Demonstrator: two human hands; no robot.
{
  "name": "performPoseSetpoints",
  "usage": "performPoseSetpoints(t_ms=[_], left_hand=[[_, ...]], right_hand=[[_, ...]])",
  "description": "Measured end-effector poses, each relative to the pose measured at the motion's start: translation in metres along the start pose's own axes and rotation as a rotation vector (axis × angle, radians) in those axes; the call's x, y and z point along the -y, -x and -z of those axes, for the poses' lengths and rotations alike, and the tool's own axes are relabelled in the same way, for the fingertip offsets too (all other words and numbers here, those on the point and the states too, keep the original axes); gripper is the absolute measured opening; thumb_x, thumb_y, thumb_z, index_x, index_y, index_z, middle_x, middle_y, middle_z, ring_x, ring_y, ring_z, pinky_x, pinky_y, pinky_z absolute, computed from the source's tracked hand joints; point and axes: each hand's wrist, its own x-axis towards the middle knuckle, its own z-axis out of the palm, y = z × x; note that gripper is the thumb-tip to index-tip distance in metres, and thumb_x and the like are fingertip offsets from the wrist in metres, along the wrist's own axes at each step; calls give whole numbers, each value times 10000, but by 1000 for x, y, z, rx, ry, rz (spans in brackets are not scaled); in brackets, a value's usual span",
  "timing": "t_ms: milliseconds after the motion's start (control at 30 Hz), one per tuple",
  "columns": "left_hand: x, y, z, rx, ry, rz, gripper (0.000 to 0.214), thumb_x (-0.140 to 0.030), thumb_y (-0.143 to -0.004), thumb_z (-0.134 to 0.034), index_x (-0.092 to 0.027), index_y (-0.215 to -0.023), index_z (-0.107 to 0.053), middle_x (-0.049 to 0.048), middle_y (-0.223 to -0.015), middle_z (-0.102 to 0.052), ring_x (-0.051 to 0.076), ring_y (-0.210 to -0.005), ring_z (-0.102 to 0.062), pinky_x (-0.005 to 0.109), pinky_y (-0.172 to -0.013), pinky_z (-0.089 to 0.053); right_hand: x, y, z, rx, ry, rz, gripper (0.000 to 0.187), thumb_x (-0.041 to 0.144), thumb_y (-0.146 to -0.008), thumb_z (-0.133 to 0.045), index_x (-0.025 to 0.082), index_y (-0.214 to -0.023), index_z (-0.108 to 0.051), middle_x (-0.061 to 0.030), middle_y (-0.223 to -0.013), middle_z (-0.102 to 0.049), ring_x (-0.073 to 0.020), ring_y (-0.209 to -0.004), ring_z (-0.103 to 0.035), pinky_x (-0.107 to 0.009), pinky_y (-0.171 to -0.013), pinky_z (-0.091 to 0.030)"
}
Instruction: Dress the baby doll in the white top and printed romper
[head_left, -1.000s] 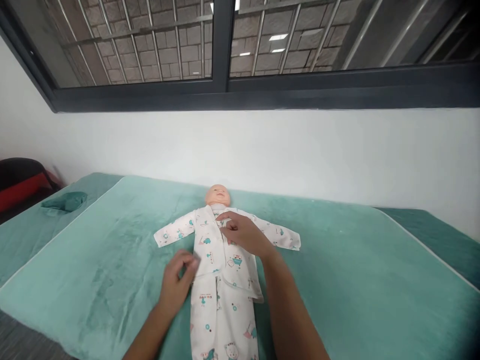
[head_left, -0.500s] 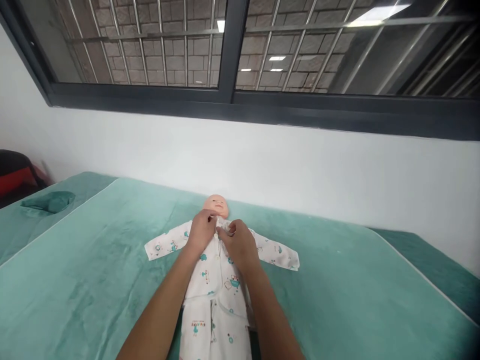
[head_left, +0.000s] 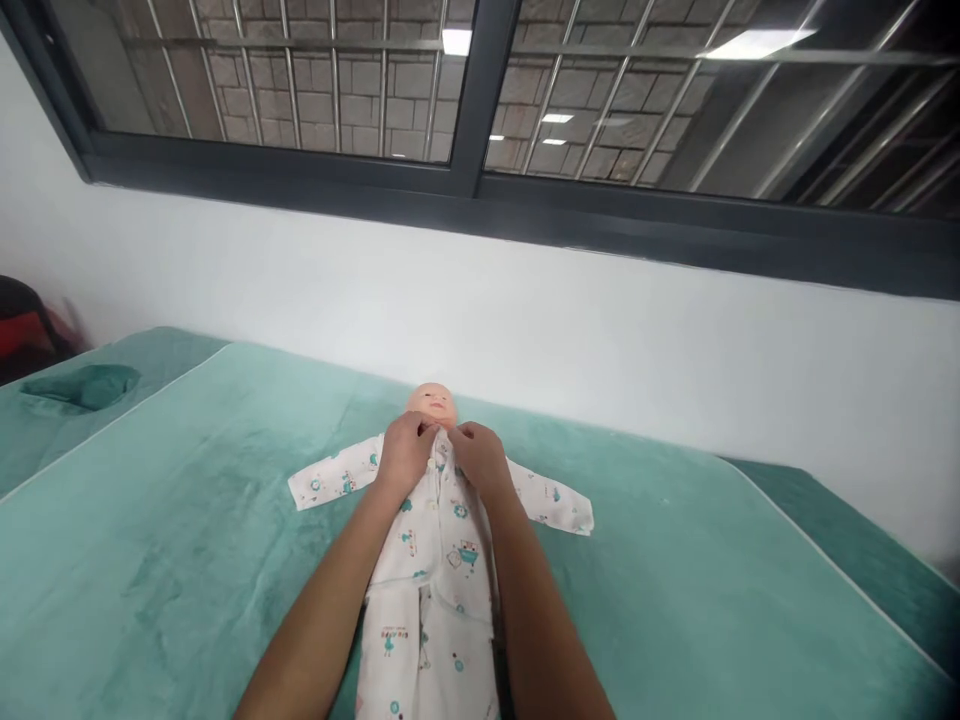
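A baby doll lies on its back, head toward the wall, dressed in a white printed baby shirt with sleeves spread to both sides. Matching white trousers cover its lower body. My left hand pinches the shirt's collar on the left side, just below the doll's chin. Opposite it, my right hand has its fingers closed on the collar's right side. Small buttons run down the shirt's front below my hands. The fingertips partly hide the neckline.
A green padded bed cover spreads beneath the doll, with a hole at its far left. Behind stand a white wall and a dark-framed window with metal bars. Something red and black sits at the left edge.
My right hand has moved up and slightly left, from the upper chest to the collar. My left hand stays at the neckline. The camera view has shifted slightly.
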Motion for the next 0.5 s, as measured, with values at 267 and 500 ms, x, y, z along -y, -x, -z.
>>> performPoseSetpoints(t_ms=[267, 500], left_hand=[[-2, 1, 1, 73, 355, 126, 212, -369, -815, -670, -178, -822, -761, 62, -868, -765, 203, -825, -673, 298, -761, -486], [1, -1, -2, 127, 509, 205, 241, -393, -776, -714, -162, -837, -744, 64, -849, -739, 185, -797, -654, 296, -757, -476]], right_hand=[[-9, 13, -13, -61, -475, -16, 242, 429, -772, -625, 194, -721, -651, 37, -619, -558, -140, -614, -456, -273, -605, -352], [-14, 10, -10, 34, -592, -16, 268, 452, -760, -704, 187, -799, -691, 39, -630, -558, -124, -582, -431, -267, -583, -343]])
